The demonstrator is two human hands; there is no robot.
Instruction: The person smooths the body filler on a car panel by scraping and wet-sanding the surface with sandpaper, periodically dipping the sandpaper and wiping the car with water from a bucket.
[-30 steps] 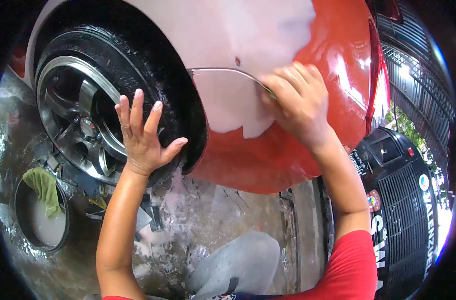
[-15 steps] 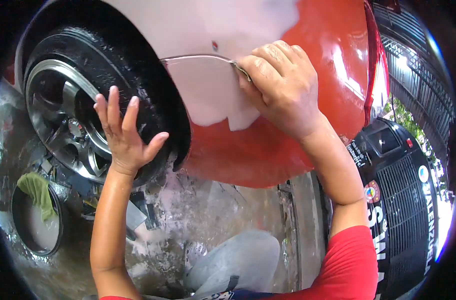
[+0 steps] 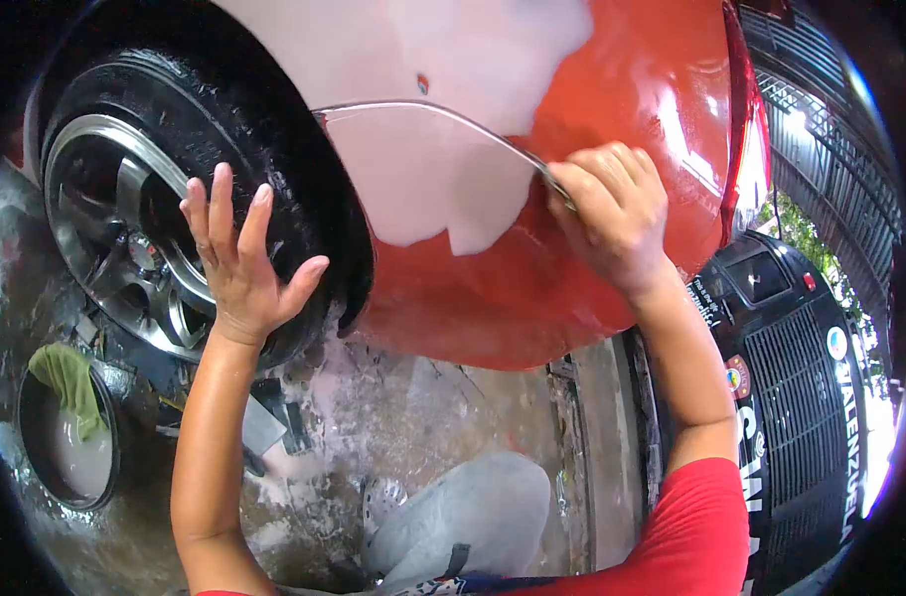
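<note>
One thin sheet [image 3: 560, 191] sits in the right hand [image 3: 614, 217], well to the right of the wheel [image 3: 143, 251]. That hand is curled, its fingers bent over and pinching the sheet at the red car body [image 3: 637, 89]. Only a narrow, dull grey-green strip shows past the fingers, slightly bowed; the rest is hidden by the hand, so its full shape cannot be told. This visible edge slants, its upper end toward the wheel and its lower end away from it, and the long axis roughly carries on the line of a body crease [image 3: 413, 104] that arcs rightward from beside the wheel. Between wheel and sheet, a matte pinkish-grey patch [image 3: 403, 179] with ragged borders meets the glossy red. In front of the wheel, the left hand [image 3: 242, 263] is spread wide, thumb out, fingers pointing up, holding nothing; whether it touches the tyre [image 3: 175, 104] cannot be told. Below the wheel, a dark bucket [image 3: 114, 437] holds cloudy liquid [image 3: 83, 469], a green cloth [image 3: 68, 382] draped over its rim.
</note>
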